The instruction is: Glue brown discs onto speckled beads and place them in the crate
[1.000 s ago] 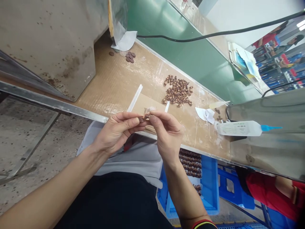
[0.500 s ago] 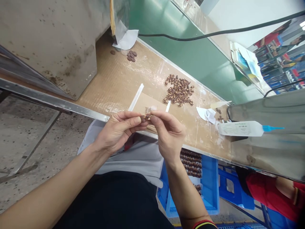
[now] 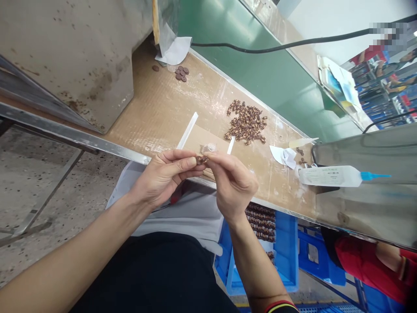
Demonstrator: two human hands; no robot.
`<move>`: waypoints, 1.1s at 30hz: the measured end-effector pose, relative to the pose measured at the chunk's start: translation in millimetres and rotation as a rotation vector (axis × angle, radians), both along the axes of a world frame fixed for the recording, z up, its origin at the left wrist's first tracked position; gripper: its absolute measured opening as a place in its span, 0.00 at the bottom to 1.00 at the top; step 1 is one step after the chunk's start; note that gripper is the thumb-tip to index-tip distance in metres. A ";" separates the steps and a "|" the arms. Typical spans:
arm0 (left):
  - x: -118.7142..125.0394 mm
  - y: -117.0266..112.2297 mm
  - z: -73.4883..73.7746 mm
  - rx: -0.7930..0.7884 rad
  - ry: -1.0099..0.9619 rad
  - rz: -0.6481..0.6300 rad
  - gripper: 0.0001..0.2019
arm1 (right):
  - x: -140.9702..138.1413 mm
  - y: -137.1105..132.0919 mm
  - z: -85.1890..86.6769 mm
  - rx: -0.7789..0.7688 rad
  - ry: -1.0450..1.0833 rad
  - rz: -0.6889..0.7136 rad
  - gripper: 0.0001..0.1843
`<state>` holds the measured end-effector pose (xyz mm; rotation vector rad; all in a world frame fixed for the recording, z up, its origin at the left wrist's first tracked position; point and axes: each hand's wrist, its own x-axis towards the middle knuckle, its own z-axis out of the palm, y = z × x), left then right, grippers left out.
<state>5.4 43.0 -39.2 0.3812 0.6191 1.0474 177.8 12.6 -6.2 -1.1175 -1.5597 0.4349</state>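
Note:
My left hand (image 3: 163,176) and my right hand (image 3: 233,182) meet fingertip to fingertip above the near edge of the cardboard-covered bench (image 3: 169,108). Both pinch one small brown and copper part (image 3: 200,159) between thumb and fingers. A small clear piece (image 3: 209,148) lies just behind the fingertips. A heap of the same small copper parts (image 3: 246,123) lies on the cardboard beyond my right hand. Two white strips (image 3: 186,131) lie near it.
A glue syringe with a blue tip (image 3: 339,176) lies on a metal box (image 3: 368,182) at the right. Brown discs (image 3: 181,73) lie at the back by a big metal housing (image 3: 74,56). Under the bench stands a blue crate (image 3: 283,256) with rows of parts. A person in red (image 3: 371,265) sits at the lower right.
The hands stay pinched together on the small part; the fingers shift only slightly. The view has drifted a little.

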 end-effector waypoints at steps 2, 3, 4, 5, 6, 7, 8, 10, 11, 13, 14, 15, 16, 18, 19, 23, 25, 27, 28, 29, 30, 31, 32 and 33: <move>0.1 0.1 0.6 -0.001 0.001 0.001 0.09 | 0.3 0.4 0.5 0.006 -0.014 -0.004 0.16; 0.2 0.1 1.0 -0.002 0.000 0.000 0.09 | 0.5 0.6 0.6 0.012 -0.022 -0.006 0.15; 0.6 0.2 1.4 -0.002 0.000 0.000 0.09 | 0.7 0.7 0.5 0.020 -0.030 -0.008 0.15; 1.0 0.3 1.8 -0.004 0.000 -0.001 0.09 | 0.9 0.9 0.3 0.029 -0.039 -0.008 0.15; 1.5 0.3 2.1 -0.006 0.002 -0.002 0.09 | 1.3 1.0 -0.1 0.039 -0.048 -0.008 0.16; 2.1 0.4 2.4 -0.008 0.004 -0.003 0.09 | 1.6 1.1 -0.6 0.049 -0.059 -0.008 0.16; 2.8 0.5 2.7 -0.010 0.007 -0.001 0.09 | 2.0 1.3 -1.3 0.059 -0.072 -0.011 0.16; 4.1 0.4 3.0 -0.013 0.013 0.005 0.09 | 2.7 1.5 -2.9 0.080 -0.101 -0.021 0.16; 4.6 0.4 3.0 -0.015 0.016 0.010 0.09 | 2.9 1.6 -3.9 0.088 -0.114 -0.029 0.16; 5.6 0.2 3.0 -0.019 0.023 0.021 0.10 | 3.1 1.8 -5.7 0.102 -0.129 -0.043 0.15; 6.0 0.0 3.0 -0.021 0.026 0.025 0.10 | 3.2 1.8 -6.7 0.107 -0.129 -0.047 0.15; 6.4 -0.1 3.1 -0.022 0.028 0.029 0.10 | 3.3 1.8 -7.6 0.111 -0.124 -0.048 0.15; 6.8 -0.2 3.1 -0.023 0.030 0.032 0.10 | 3.6 1.9 -8.5 0.114 -0.118 -0.047 0.16; 7.7 -0.4 3.3 -0.028 0.036 0.037 0.10 | 4.6 2.1 -10.4 0.115 -0.107 -0.045 0.16; 8.1 -0.4 3.4 -0.030 0.040 0.039 0.10 | 5.2 2.2 -11.4 0.111 -0.104 -0.045 0.16; 9.0 -1.3 3.3 -0.023 0.054 0.049 0.09 | 5.7 1.6 -14.8 0.059 -0.053 -0.039 0.15; 9.1 -2.1 3.3 -0.010 0.070 0.041 0.09 | 4.0 0.0 -15.2 0.027 -0.013 -0.043 0.14; 9.5 -2.9 4.2 0.014 0.101 0.021 0.09 | 3.4 -2.1 -13.8 0.005 0.006 -0.048 0.13; 9.8 -3.4 5.0 0.027 0.124 0.012 0.10 | 5.0 -3.0 -12.7 -0.001 0.007 -0.053 0.13; 10.2 -3.8 6.1 0.037 0.149 0.004 0.11 | 9.0 -3.4 -11.4 -0.005 0.005 -0.061 0.13; 10.4 -4.2 7.3 0.044 0.174 -0.002 0.13 | 15.8 -3.4 -10.4 -0.007 -0.003 -0.078 0.12; 10.5 -4.6 8.5 0.046 0.195 -0.005 0.14 | 25.7 -2.7 -10.0 -0.003 -0.019 -0.109 0.12; 10.4 -4.8 9.5 0.044 0.211 -0.006 0.14 | 38.8 -1.5 -10.4 0.006 -0.046 -0.156 0.11; 10.2 -5.0 10.2 0.041 0.221 -0.005 0.14 | 54.4 0.2 -11.9 0.017 -0.091 -0.218 0.10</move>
